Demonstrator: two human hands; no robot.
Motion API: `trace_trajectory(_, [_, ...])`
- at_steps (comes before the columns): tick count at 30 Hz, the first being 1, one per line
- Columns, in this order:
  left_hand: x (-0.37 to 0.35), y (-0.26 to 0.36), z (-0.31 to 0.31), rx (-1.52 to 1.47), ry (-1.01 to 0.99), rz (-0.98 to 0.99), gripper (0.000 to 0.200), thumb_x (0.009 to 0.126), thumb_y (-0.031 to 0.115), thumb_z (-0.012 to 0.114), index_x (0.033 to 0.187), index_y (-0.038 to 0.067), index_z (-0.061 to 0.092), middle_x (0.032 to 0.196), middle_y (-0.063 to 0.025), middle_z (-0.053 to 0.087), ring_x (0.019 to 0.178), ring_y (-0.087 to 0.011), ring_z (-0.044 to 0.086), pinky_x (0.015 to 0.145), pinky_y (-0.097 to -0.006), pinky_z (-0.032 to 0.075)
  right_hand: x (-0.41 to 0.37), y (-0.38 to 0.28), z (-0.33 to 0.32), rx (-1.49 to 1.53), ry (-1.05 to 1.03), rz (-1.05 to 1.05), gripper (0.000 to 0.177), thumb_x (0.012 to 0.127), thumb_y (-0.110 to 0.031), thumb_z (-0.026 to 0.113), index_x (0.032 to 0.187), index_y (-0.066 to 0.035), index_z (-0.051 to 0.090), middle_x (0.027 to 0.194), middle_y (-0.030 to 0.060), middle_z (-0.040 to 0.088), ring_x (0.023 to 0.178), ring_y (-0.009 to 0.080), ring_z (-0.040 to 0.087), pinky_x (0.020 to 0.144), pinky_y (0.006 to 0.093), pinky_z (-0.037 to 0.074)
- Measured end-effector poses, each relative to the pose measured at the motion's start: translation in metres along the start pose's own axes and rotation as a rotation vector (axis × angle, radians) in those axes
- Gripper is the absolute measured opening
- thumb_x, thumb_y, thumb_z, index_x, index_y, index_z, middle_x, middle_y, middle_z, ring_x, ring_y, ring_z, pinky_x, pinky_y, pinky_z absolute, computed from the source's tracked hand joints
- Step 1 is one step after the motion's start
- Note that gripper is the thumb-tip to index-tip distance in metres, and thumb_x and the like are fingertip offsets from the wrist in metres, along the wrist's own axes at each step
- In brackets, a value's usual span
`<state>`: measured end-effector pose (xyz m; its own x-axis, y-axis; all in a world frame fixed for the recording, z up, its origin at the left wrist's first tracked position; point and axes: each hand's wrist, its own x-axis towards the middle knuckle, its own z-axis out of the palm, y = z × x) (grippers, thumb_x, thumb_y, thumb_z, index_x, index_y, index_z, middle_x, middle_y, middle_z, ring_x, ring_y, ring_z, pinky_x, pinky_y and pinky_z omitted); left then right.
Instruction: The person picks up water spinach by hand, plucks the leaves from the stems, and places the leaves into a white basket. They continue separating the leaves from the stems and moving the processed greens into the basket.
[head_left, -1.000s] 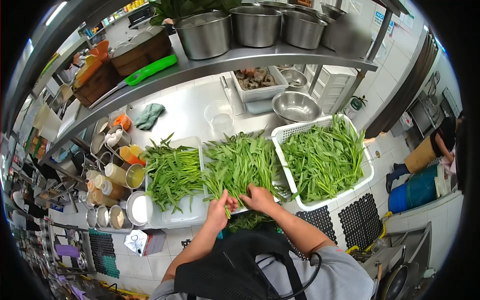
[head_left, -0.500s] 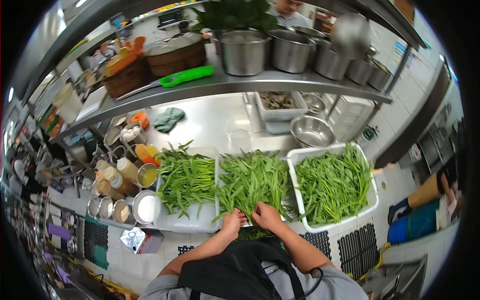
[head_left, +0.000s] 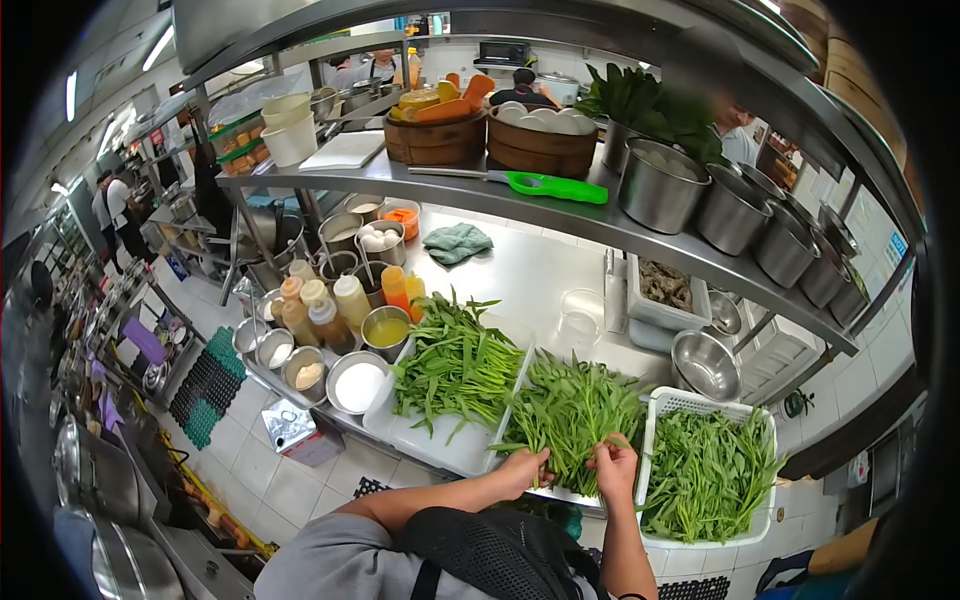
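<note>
A pile of water spinach (head_left: 570, 405) with long green stems and narrow leaves lies at the counter's front edge. Closed at the pile's near left side, my left hand (head_left: 526, 472) pinches some stems. My right hand (head_left: 614, 466) is a short way to the right, its fingers bent together on stems at the near right side. More water spinach (head_left: 465, 365) fills a clear plastic tub (head_left: 455, 455) on the left. On the right, a white perforated basket (head_left: 652, 425) holds a third heap of cut greens (head_left: 710, 475).
Sauce bottles (head_left: 350, 300) and metal seasoning pots (head_left: 357, 385) crowd the counter's left. A green cloth (head_left: 457, 243), a shrimp-like grey food tub (head_left: 664, 287) and a steel bowl (head_left: 706, 363) sit behind. Overhead, a steel shelf (head_left: 480, 192) carries pots and a green-handled tool (head_left: 556, 187). Other people stand farther off.
The head view has turned left, so the counter appears shifted right and lower. Both hands stay at the middle pile, and the right hand is raised a little, slightly farther from the left.
</note>
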<state>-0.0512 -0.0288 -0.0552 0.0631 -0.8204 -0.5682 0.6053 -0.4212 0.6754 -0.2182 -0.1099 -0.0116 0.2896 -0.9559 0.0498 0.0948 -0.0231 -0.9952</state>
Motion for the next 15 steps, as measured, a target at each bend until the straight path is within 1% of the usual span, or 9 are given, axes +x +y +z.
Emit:
trace_trajectory(2, [-0.002, 0.011, -0.001, -0.061, -0.08, -0.001, 0.023, 0.096, 0.026, 0.052, 0.092, 0.004, 0.054, 0.079, -0.0042, 0.056, 0.065, -0.0152, 0.055, 0.056, -0.0306, 0.047, 0.008, 0.039, -0.022, -0.759, -0.125, 0.045, 0.006, 0.086, -0.002, 0.055, 0.091, 0.001, 0.053, 0.066, 0.0057, 0.059, 0.058, 0.0118, 0.058, 0.051, 0.0252, 0.047])
trace_trajectory(3, [0.001, 0.016, -0.003, 0.004, -0.101, 0.071, 0.021, 0.096, 0.025, 0.053, 0.09, 0.005, 0.054, 0.078, -0.004, 0.056, 0.064, -0.0146, 0.055, 0.055, -0.0297, 0.046, 0.006, 0.044, -0.019, -0.684, -0.131, 0.027, 0.015, 0.084, -0.003, 0.059, 0.096, 0.002, 0.051, 0.062, 0.0058, 0.059, 0.054, 0.0119, 0.057, 0.048, 0.0257, 0.044])
trace_trajectory(4, [0.003, 0.021, -0.005, 0.069, -0.12, 0.142, 0.018, 0.095, 0.023, 0.054, 0.089, 0.006, 0.055, 0.077, -0.0037, 0.057, 0.063, -0.0139, 0.054, 0.054, -0.0288, 0.046, 0.004, 0.048, -0.02, -0.685, -0.138, 0.024, 0.015, 0.084, -0.003, 0.059, 0.096, 0.002, 0.051, 0.062, 0.0058, 0.059, 0.054, 0.0119, 0.057, 0.048, 0.0257, 0.044])
trace_trajectory(6, [-0.002, 0.041, -0.002, 0.117, -0.09, 0.208, 0.016, 0.094, 0.02, 0.056, 0.085, 0.006, 0.055, 0.074, -0.0025, 0.056, 0.061, -0.0127, 0.053, 0.052, -0.0271, 0.044, -0.007, 0.031, -0.007, -0.32, -0.145, 0.198, 0.026, 0.083, -0.005, 0.064, 0.102, 0.001, 0.048, 0.064, 0.0074, 0.061, 0.049, 0.0129, 0.056, 0.044, 0.026, 0.042])
trace_trajectory(7, [-0.004, 0.05, 0.0, 0.142, -0.117, 0.267, 0.014, 0.094, 0.018, 0.056, 0.086, 0.006, 0.056, 0.074, -0.0026, 0.056, 0.062, -0.0126, 0.053, 0.053, -0.0274, 0.044, -0.008, 0.032, -0.006, -0.297, -0.135, 0.19, 0.033, 0.083, -0.005, 0.066, 0.106, 0.0, 0.044, 0.064, 0.007, 0.06, 0.047, 0.0126, 0.055, 0.043, 0.0254, 0.04])
trace_trajectory(10, [-0.013, 0.076, 0.006, 0.179, -0.194, 0.359, 0.01, 0.093, 0.014, 0.057, 0.089, 0.005, 0.054, 0.073, -0.0018, 0.056, 0.064, -0.0109, 0.053, 0.054, -0.0256, 0.043, -0.012, 0.029, 0.0, -0.199, -0.05, 0.257, 0.026, 0.082, -0.003, 0.066, 0.099, -0.001, 0.047, 0.065, 0.0062, 0.06, 0.047, 0.0121, 0.053, 0.043, 0.0256, 0.042])
trace_trajectory(12, [-0.029, 0.09, 0.019, 0.278, -0.244, 0.446, 0.009, 0.092, 0.013, 0.058, 0.093, 0.006, 0.053, 0.073, -0.0009, 0.055, 0.062, -0.0096, 0.053, 0.054, -0.0237, 0.042, -0.013, 0.043, -0.005, -0.152, -0.075, 0.307, 0.022, 0.083, -0.004, 0.066, 0.096, -0.002, 0.048, 0.065, 0.0063, 0.059, 0.046, 0.0124, 0.053, 0.043, 0.0259, 0.043])
trace_trajectory(13, [-0.036, 0.095, 0.023, 0.298, -0.248, 0.429, 0.014, 0.092, 0.012, 0.059, 0.1, 0.006, 0.05, 0.073, -0.0001, 0.055, 0.061, -0.0084, 0.053, 0.054, -0.0227, 0.041, -0.012, 0.051, -0.008, -0.107, -0.095, 0.353, 0.018, 0.083, -0.004, 0.065, 0.094, -0.003, 0.05, 0.065, 0.0064, 0.059, 0.046, 0.0127, 0.053, 0.043, 0.0261, 0.044])
trace_trajectory(15, [-0.047, 0.101, 0.031, 0.295, -0.291, 0.438, 0.018, 0.092, 0.012, 0.059, 0.105, 0.007, 0.048, 0.073, 0.0001, 0.055, 0.061, -0.0083, 0.054, 0.054, -0.0227, 0.042, -0.017, 0.042, -0.007, -0.041, -0.081, 0.403, 0.015, 0.084, -0.005, 0.064, 0.091, -0.003, 0.051, 0.065, 0.0068, 0.059, 0.047, 0.0133, 0.054, 0.044, 0.0263, 0.045])
